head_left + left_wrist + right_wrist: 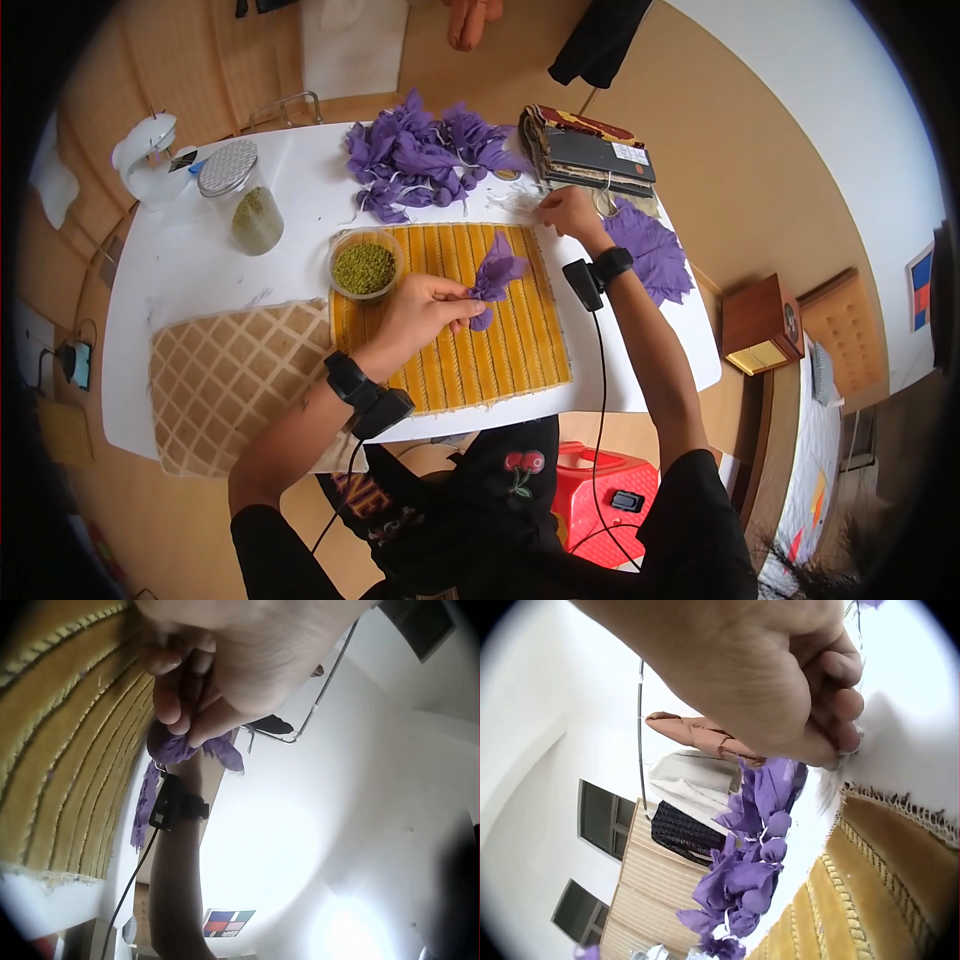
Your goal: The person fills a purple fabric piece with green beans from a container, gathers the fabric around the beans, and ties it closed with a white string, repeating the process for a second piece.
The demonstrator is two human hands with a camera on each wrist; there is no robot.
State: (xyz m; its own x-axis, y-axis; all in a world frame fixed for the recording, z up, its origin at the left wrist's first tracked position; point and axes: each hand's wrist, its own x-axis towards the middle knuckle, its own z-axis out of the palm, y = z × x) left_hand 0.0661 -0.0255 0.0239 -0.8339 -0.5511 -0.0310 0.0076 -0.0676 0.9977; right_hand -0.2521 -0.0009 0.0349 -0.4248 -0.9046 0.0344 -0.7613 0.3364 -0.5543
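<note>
My left hand (425, 312) pinches a small gathered bundle of purple cloth (497, 268) above the yellow striped mat; the left wrist view shows thumb and fingertips closed on the purple cloth (178, 750). Beyond the mat's far right corner, my right hand (570, 212) is lowered to a small pile of white threads (514, 202). The right wrist view has its thumb and curled fingers meeting at white thread on the tabletop. Tied purple bundles (739, 881) lie nearby, and a flat purple cloth piece (648, 250) rests partly behind my right wrist.
A bowl of green beans (364, 268) sits on the mat's far left corner. Farther left stand a lidded jar (256, 220) and a white appliance (150, 150). Stacked books or folders (590, 155) lie at the back right; a beige checked mat (240, 385) lies front left.
</note>
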